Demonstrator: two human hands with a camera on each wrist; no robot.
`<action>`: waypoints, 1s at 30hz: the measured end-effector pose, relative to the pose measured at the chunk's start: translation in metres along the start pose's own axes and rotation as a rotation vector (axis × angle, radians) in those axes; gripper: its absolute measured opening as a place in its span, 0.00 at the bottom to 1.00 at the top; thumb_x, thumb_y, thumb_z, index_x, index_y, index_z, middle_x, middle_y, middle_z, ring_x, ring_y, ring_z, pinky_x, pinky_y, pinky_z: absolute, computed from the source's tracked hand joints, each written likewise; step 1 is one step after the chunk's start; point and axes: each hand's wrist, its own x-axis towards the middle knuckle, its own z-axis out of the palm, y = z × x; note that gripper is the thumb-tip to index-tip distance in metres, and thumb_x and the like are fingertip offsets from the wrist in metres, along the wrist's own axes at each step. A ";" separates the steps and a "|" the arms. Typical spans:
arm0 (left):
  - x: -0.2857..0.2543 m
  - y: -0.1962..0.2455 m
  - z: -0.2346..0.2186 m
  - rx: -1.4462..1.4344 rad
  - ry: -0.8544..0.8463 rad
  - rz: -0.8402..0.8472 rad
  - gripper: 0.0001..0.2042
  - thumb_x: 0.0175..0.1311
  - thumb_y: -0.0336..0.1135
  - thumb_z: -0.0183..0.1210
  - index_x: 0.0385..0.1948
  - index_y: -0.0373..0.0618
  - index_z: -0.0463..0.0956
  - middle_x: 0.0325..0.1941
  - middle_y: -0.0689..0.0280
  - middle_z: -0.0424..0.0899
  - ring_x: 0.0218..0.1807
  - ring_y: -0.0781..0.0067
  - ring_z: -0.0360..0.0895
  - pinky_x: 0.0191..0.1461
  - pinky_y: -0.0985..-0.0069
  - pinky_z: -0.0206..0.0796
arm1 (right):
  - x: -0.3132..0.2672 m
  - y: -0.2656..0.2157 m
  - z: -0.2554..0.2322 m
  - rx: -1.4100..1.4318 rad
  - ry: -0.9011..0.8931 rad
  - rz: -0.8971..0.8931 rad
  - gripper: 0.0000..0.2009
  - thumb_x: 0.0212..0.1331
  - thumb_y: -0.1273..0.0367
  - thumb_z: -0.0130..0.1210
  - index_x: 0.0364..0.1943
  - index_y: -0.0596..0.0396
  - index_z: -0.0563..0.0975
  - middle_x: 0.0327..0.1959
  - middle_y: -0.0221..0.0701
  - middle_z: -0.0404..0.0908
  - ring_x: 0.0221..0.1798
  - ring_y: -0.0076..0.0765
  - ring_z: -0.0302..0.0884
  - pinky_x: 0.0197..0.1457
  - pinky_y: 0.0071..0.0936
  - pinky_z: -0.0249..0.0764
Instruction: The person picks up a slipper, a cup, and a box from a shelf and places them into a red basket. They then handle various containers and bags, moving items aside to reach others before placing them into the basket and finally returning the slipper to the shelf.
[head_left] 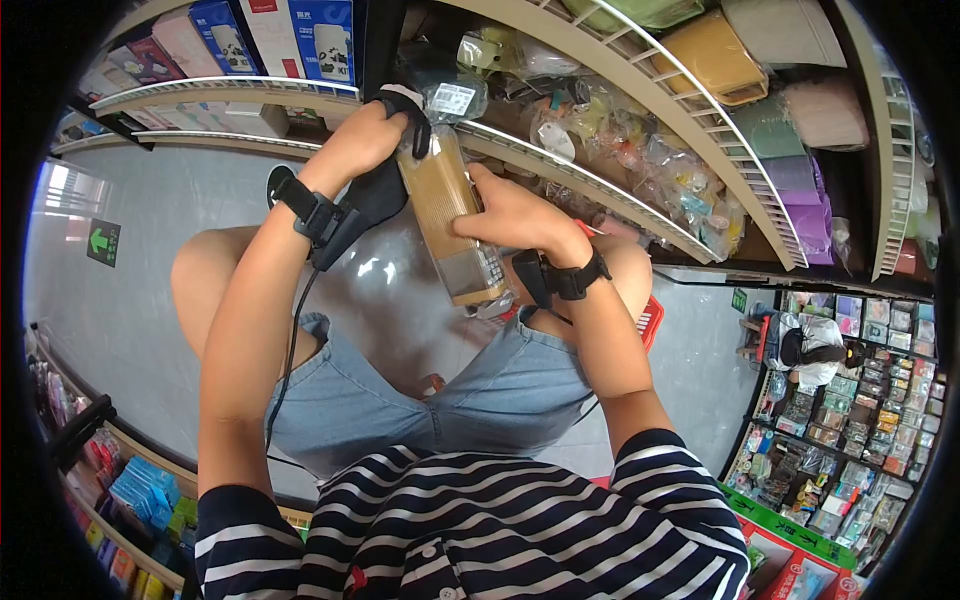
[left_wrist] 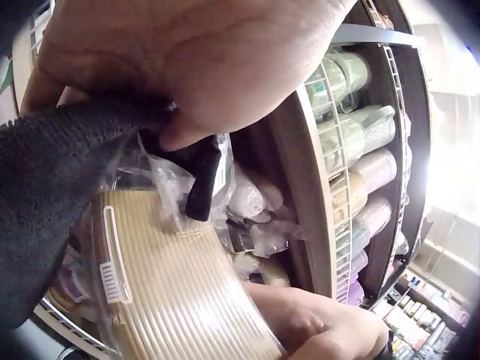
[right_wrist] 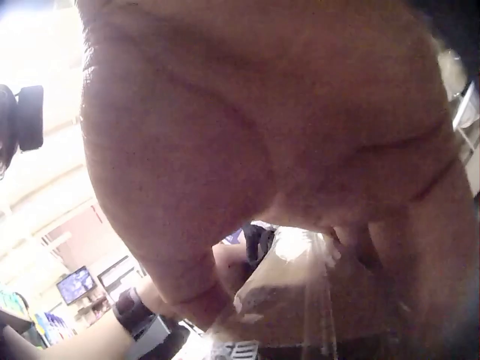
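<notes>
My right hand grips a long tan package in clear plastic, the thumb across its front and the other fingers behind its edge. The package slants between my knees and the shelf; its ribbed face and a white barcode show in the left wrist view. At its upper end my left hand holds dark knitted cloth in curled fingers, and a dark strip of it lies over the plastic. Some of that cloth hangs below the left hand. In the right wrist view the palm hides most of the package.
A shelf with a white wire rail holds bagged goods close ahead. Boxed goods stand on the upper left shelf. A red basket sits beside the right knee. Further right, another person is by a stocked rack.
</notes>
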 end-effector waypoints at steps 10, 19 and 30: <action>0.013 -0.012 0.010 -0.102 -0.039 0.024 0.24 0.68 0.46 0.46 0.45 0.26 0.72 0.47 0.41 0.78 0.51 0.50 0.75 0.54 0.66 0.63 | -0.008 -0.005 -0.008 -0.249 -0.160 -0.130 0.30 0.40 0.62 0.63 0.49 0.61 0.66 0.34 0.50 0.79 0.38 0.55 0.78 0.43 0.39 0.73; 0.017 0.004 -0.005 -0.214 -0.029 0.030 0.22 0.68 0.46 0.47 0.44 0.29 0.72 0.42 0.56 0.80 0.44 0.67 0.73 0.48 0.73 0.64 | -0.012 0.002 -0.027 -0.088 -0.025 -0.275 0.35 0.41 0.65 0.63 0.58 0.59 0.64 0.41 0.43 0.79 0.43 0.46 0.78 0.47 0.35 0.74; -0.035 0.052 -0.052 -0.663 0.078 0.034 0.21 0.68 0.50 0.48 0.34 0.37 0.77 0.28 0.74 0.75 0.30 0.82 0.67 0.32 0.81 0.59 | -0.035 -0.002 -0.071 0.821 0.154 -0.283 0.30 0.51 0.75 0.60 0.61 0.60 0.63 0.47 0.33 0.77 0.47 0.24 0.75 0.53 0.23 0.71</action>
